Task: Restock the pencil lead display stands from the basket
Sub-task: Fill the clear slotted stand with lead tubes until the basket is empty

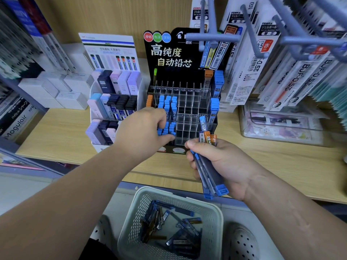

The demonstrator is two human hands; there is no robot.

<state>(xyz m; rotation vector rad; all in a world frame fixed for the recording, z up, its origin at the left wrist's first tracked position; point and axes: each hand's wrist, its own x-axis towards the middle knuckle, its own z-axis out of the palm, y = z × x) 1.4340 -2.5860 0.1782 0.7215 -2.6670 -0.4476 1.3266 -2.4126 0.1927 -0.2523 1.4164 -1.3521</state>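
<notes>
Left hand (142, 128), fingers curled onto the blue-capped lead cases (167, 107) in the front-left compartments of the black display stand (189, 113); right hand (221, 166) grips a splayed bundle of lead cases (211, 177) at the shelf's front edge, above the basket (219, 211) of remaining stock. Likely faults: the splayed bundle may shed a case, and a case forced into a crowded slot may tip its neighbours or land under the wrong grade label. Wooden shelf (65, 134) in a stationery shop, with a white stand (114, 109) at left and hung refill packs (262, 76) at right.

Blue-capped lead cases (167, 117), black stand (169, 59)
</notes>
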